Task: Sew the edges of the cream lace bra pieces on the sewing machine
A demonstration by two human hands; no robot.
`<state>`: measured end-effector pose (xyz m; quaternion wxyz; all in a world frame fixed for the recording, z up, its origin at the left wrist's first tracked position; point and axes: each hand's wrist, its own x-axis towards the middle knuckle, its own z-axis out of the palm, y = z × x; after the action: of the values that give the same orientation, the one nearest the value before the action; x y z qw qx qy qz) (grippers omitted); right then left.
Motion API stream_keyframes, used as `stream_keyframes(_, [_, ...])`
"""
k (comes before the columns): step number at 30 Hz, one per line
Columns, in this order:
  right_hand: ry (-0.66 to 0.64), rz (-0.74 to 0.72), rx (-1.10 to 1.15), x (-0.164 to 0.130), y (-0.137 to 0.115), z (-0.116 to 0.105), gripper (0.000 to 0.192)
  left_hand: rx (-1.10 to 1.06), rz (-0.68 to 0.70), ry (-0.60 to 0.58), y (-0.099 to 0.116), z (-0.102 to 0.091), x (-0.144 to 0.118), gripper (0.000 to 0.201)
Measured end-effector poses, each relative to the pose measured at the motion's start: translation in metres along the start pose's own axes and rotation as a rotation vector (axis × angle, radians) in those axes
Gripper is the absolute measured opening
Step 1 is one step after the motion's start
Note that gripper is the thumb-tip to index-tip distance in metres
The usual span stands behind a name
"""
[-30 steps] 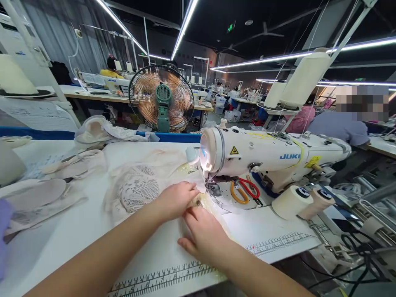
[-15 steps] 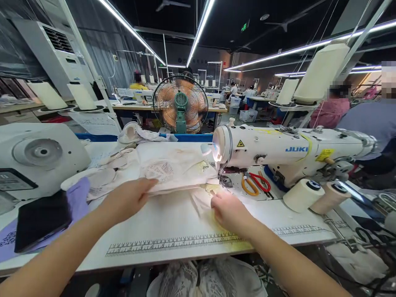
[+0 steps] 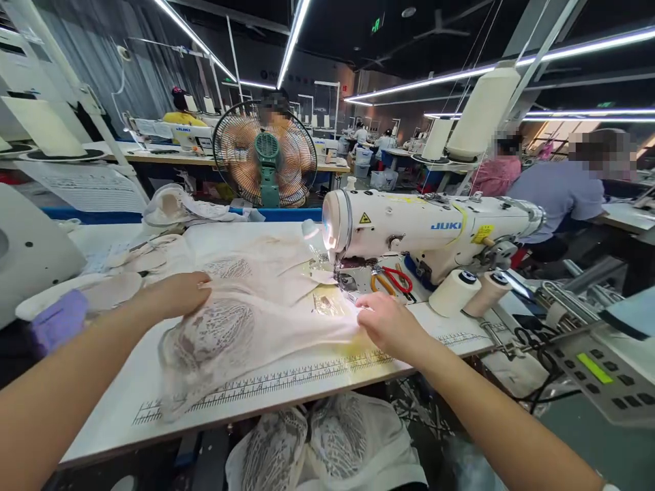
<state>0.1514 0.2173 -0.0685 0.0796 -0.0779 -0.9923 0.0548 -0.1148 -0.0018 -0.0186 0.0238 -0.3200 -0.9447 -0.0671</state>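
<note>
A cream bra with lace cups (image 3: 222,327) lies spread over the table in front of the sewing machine (image 3: 409,221). My left hand (image 3: 177,294) is closed on the bra between its two cups, thumb hidden underneath. At the other end, my right hand (image 3: 386,326) pinches the tip of the bra's side band, just in front of the needle area (image 3: 336,271). Part of the fabric reaches the presser foot; whether it lies under it I cannot tell. Scissors with red handles (image 3: 398,279) and an orange-handled tool rest beside the machine bed.
Thread cones (image 3: 455,293) stand right of the machine. More lace bras (image 3: 327,443) hang below the table's front edge. Other pale bra pieces (image 3: 177,208) lie at the back left. A fan (image 3: 266,153) stands behind the table. A control panel (image 3: 596,368) is at right.
The bra's near cup has swung out onto the table front. My left hand has moved left with the fabric. My right hand stays near the needle. The view has turned right.
</note>
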Motion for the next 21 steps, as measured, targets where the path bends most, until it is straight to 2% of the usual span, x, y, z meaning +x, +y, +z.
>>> stream_keyframes(2, [-0.025,0.040,-0.032,0.003,-0.008,0.004,0.020,0.096,0.030,-0.028,0.010,0.000,-0.002,0.037])
stream_keyframes(5, [-0.070,0.084,-0.069,0.010,-0.020,0.004,0.014,0.150,0.194,-0.034,0.045,0.006,-0.008,0.034])
stream_keyframes(9, [-0.095,0.155,-0.104,0.030,-0.042,0.011,0.026,0.149,0.465,-0.074,0.107,0.034,-0.007,0.024])
stream_keyframes(12, [-0.099,0.195,-0.124,0.045,-0.058,0.025,0.028,0.113,0.660,-0.097,0.135,0.060,0.012,0.015])
stream_keyframes(14, [-0.083,0.190,-0.132,0.050,-0.064,0.036,0.028,0.094,0.703,-0.089,0.140,0.075,0.032,0.014])
stream_keyframes(17, [-0.065,0.118,-0.132,0.052,-0.062,0.047,0.030,0.065,0.634,-0.036,0.135,0.090,0.062,0.025])
stream_keyframes(21, [-0.064,-0.029,-0.088,0.053,-0.048,0.049,0.025,0.031,0.552,-0.008,0.129,0.088,0.080,0.023])
